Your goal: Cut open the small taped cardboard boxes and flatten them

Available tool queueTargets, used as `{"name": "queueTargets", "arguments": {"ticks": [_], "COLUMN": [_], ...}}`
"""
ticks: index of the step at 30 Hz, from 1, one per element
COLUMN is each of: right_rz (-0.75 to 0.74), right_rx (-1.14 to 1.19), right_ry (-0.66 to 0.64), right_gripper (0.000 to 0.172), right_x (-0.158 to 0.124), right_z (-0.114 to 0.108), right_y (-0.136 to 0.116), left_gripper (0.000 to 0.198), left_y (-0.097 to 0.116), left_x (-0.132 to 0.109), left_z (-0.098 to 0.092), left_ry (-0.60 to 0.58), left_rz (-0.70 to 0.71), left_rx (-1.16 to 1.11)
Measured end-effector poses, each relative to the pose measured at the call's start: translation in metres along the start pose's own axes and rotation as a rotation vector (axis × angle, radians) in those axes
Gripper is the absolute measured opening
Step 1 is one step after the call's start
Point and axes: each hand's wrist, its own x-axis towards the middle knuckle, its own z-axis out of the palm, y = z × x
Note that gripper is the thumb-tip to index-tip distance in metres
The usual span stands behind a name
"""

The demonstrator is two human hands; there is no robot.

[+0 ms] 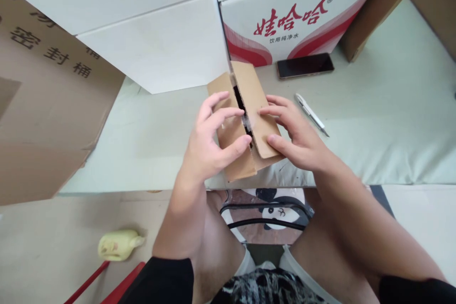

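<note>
A small brown cardboard box (261, 126) rests near the front edge of the cloth-covered surface. Its two top flaps are slightly parted, with a dark gap between them and a bit of clear tape across it. Over the left flap, my left hand (213, 137) has its fingers spread, index fingertip and thumb at the gap. My right hand (294, 133) grips the box's right side, its thumb and fingertips on the right flap. Whatever is inside the box cannot be made out. To the right of that hand lies a white utility knife (310, 113).
Behind the box stand stacked white cartons (160, 47) and a red-printed carton (285, 28). A phone (305, 66) lies before them. A large brown carton (46, 104) is at left, a cardboard piece (377, 9) at right. A yellow bottle (119, 245) is on the floor.
</note>
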Motion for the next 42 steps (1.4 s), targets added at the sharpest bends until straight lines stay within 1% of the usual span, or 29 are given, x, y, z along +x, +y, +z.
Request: {"name": "queueTargets", "arguments": {"ticks": [3, 7, 12, 15, 18, 21, 24, 28, 31, 33, 38, 42], "right_rz": [-0.035, -0.056, -0.042, -0.038, -0.036, -0.03, -0.027, -0.033, -0.033, -0.011, 0.116, 0.103], "right_rx": [-0.025, -0.034, -0.035, -0.033, -0.028, -0.019, -0.033, -0.087, -0.086, -0.071, 0.052, 0.032], "right_ry": [-0.038, -0.053, -0.069, -0.07, -0.061, -0.07, -0.07, -0.048, -0.059, -0.054, -0.011, -0.034], "right_gripper": [0.047, 0.045, 0.044, 0.045, 0.044, 0.043, 0.04, 0.037, 0.036, 0.039, 0.05, 0.05], "right_x": [0.001, 0.001, 0.001, 0.001, 0.001, 0.0, 0.0, 0.002, 0.003, 0.002, -0.002, -0.002], "right_z": [0.003, 0.005, 0.005, 0.005, 0.007, 0.008, 0.009, 0.008, 0.009, 0.01, 0.013, 0.014], "right_y": [-0.002, -0.003, -0.004, -0.004, -0.005, -0.005, -0.005, -0.006, -0.007, -0.007, -0.004, -0.005], "left_gripper": [0.032, 0.016, 0.013, 0.015, 0.019, 0.021, 0.024, 0.029, 0.031, 0.03, 0.021, 0.012], "left_y": [0.011, 0.013, 0.011, 0.008, 0.003, 0.001, 0.002, 0.002, -0.001, -0.004, -0.01, -0.011], "left_x": [-0.002, 0.0, 0.002, 0.002, 0.002, 0.002, 0.003, 0.004, 0.005, 0.006, 0.005, 0.007], "left_z": [0.002, 0.006, 0.007, 0.005, 0.003, 0.004, 0.006, 0.009, 0.011, 0.012, 0.012, 0.011], "left_ry": [0.062, 0.156, 0.265, 0.285, 0.281, 0.276, 0.258, 0.247, 0.217, 0.178, 0.076, 0.045], "left_rz": [-0.06, -0.094, -0.079, -0.074, -0.083, -0.054, -0.03, -0.037, -0.039, -0.038, -0.044, -0.064], "left_rx": [0.055, 0.106, 0.113, 0.094, 0.041, -0.017, -0.031, -0.047, -0.07, -0.074, -0.009, 0.044]}}
